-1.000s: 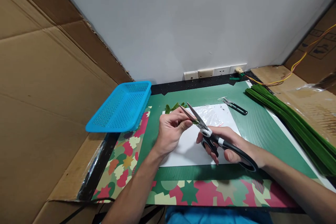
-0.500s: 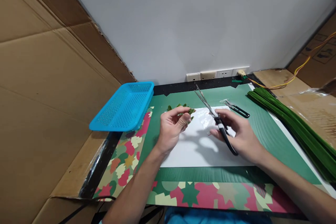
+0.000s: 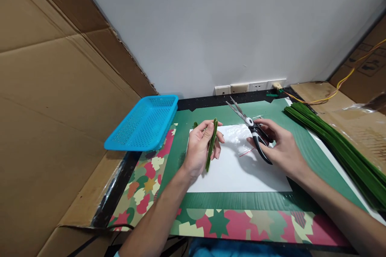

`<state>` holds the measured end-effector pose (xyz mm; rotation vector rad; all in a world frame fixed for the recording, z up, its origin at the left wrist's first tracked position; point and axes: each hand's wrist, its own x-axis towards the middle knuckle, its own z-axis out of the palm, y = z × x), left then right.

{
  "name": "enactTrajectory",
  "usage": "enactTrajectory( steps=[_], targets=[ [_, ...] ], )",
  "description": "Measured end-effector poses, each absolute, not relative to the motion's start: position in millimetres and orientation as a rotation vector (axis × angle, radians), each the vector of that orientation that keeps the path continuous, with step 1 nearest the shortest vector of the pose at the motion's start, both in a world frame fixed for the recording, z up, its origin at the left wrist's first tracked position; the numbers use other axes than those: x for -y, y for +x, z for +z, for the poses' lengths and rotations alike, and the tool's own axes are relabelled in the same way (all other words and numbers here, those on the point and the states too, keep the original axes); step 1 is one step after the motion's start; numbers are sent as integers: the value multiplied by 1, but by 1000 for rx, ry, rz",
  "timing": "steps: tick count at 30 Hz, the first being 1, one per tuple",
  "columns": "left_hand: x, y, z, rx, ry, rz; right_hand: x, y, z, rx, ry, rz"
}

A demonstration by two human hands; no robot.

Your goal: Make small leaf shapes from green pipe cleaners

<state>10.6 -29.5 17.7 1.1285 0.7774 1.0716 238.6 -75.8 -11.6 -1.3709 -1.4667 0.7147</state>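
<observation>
We had our two hands apart above the bench, each closed on something of its own. The left hand [image 3: 202, 142] pinched a fuzzy green strip [image 3: 212, 144] near its top, thumb against fingers, so its lower length hung free and tilted over the white sheet [image 3: 238, 180]; gripping only one end seemed to leave most of it exposed. Our right hand [image 3: 277, 140] was wrapped around the handles of the scissors [image 3: 257, 140], though we could not tell how far the fingers ran through the loops. Their blades were slightly parted and pointed toward the wall [image 3: 193, 28], well away from the strip, presumably so that nothing got nicked.

The pale sheet under both hands probably served to make green bits easy to see. A clear plastic bag [image 3: 238, 132] lay on it between the hands. The long green bundle [image 3: 334, 148] rested at our right and the blue basket [image 3: 141, 124] at our left, both out of the hands' way.
</observation>
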Motion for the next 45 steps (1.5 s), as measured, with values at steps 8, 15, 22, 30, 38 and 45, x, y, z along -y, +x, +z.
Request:
enactTrajectory(
  steps=[8,15,22,30,38,45],
  targets=[
    [31,12,17,-807,1170,1038,76,243,-22,1669,-1326,568],
    [34,12,22,-826,1166,1005,78,245,-24,1747,-1304,365],
    [34,12,24,-746,1096,959,71,252,-31,1820,-1573,367],
    [35,12,23,-725,1098,930,67,254,-38,1835,-1605,341],
    [35,12,27,-816,1055,877,66,252,-39,1831,-1582,325],
    [33,10,26,-924,1092,788,66,252,-39,1936,-1747,269]
  ],
)
